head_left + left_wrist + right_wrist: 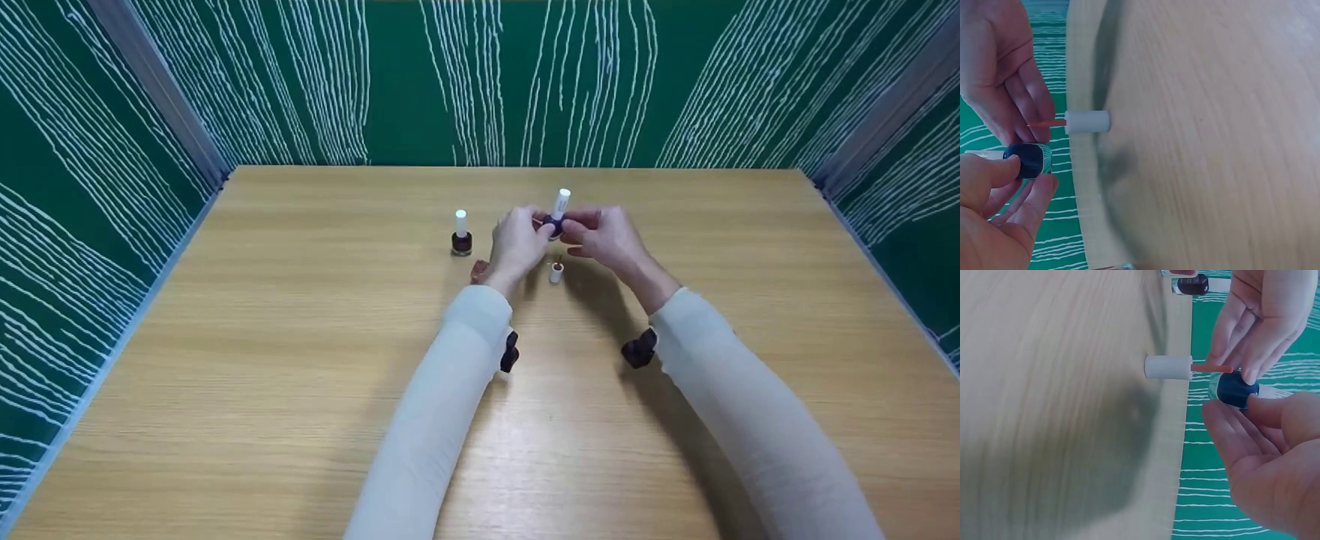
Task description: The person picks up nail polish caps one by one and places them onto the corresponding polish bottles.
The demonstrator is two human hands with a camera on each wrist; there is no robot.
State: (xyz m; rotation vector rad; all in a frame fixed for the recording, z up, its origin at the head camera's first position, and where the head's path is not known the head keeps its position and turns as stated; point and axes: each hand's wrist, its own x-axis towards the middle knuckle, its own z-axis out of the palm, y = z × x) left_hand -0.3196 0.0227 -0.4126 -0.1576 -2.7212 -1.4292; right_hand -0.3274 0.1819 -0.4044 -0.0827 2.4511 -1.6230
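Note:
Both hands meet at a dark blue nail polish bottle point(553, 225) with a tall white cap, held upright above the table. My left hand point(519, 244) pinches it between thumb and fingers. From the other side my right hand point(607, 238) also holds it, thumb and fingertips on the glass point(1235, 389). Just below stands a loose white cap point(556, 273), its orange-coated brush point(1047, 123) pointing up. Partly hidden behind my left wrist is a pinkish-brown bottle point(480, 271).
To the left of my hands a dark nail polish bottle point(461, 241) with a white cap stands upright. The wooden table point(262, 360) is bounded at the back and sides by green walls point(397, 82) with white streaks.

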